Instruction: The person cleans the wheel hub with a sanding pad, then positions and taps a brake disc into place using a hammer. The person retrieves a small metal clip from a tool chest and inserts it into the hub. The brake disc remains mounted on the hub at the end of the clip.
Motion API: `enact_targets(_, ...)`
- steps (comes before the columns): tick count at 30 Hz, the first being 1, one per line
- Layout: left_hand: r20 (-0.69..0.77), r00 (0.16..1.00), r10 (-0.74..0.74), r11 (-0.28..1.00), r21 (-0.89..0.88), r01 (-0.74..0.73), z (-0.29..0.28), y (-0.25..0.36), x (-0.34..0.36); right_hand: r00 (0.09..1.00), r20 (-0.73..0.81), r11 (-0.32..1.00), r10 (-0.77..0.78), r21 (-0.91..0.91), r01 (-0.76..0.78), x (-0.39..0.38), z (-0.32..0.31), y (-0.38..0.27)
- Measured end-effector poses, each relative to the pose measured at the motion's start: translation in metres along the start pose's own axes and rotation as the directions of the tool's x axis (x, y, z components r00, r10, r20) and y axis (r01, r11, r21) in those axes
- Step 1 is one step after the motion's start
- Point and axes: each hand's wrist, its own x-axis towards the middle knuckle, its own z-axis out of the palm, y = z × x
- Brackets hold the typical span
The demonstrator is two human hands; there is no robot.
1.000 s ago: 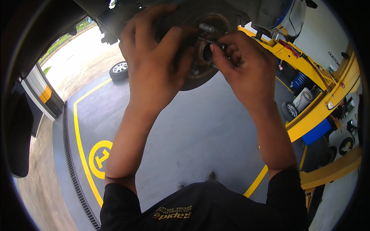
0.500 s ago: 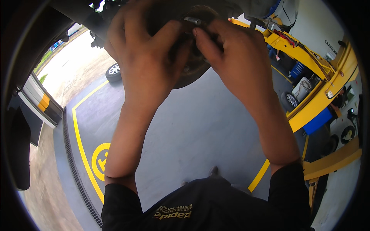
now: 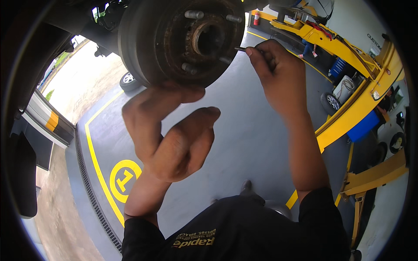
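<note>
A rusty brake drum (image 3: 152, 48) with several wheel studs (image 3: 194, 15) and a round centre hole hangs at the top middle. Just under its lower rim is my left hand (image 3: 170, 130), thumb and fingers apart, with nothing visible in it; its curled fingers come close to the drum, and I cannot tell whether they touch. To the right of the drum, my right hand (image 3: 278, 65) pinches a thin, dark, pin-like metal piece (image 3: 240, 48). Its tip points left toward the drum's edge, and the rest is hidden in the fingers.
Dark underbody parts (image 3: 82, 21) fill the upper left. A yellow lift arm (image 3: 339, 52) reaches in from the right, with a wheel (image 3: 330, 103) and a blue bin (image 3: 365, 127) beside it. Another wheel (image 3: 129, 81) lies on the floor behind the drum. A drain grate (image 3: 87, 174) runs along the left.
Both hands have come away from the drum's front, my left downward and my right out to the right and down. The hub and studs they covered now show.
</note>
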Motion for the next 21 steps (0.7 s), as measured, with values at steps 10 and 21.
enact_targets(10, 0.301, 0.875, -0.379, 0.865, -0.221, 0.451, 0.038, 0.0, -0.053, 0.948, -0.154, 0.96, -0.278, -0.055, 0.273, 0.009, 0.04, 0.006)
enact_targets(21, 0.414, 0.647, -0.64, 0.56, -0.326, 0.762, 0.056, 0.004, -0.045, 0.959, -0.142, 0.956, -0.246, -0.202, 0.215, 0.016, 0.038, -0.002)
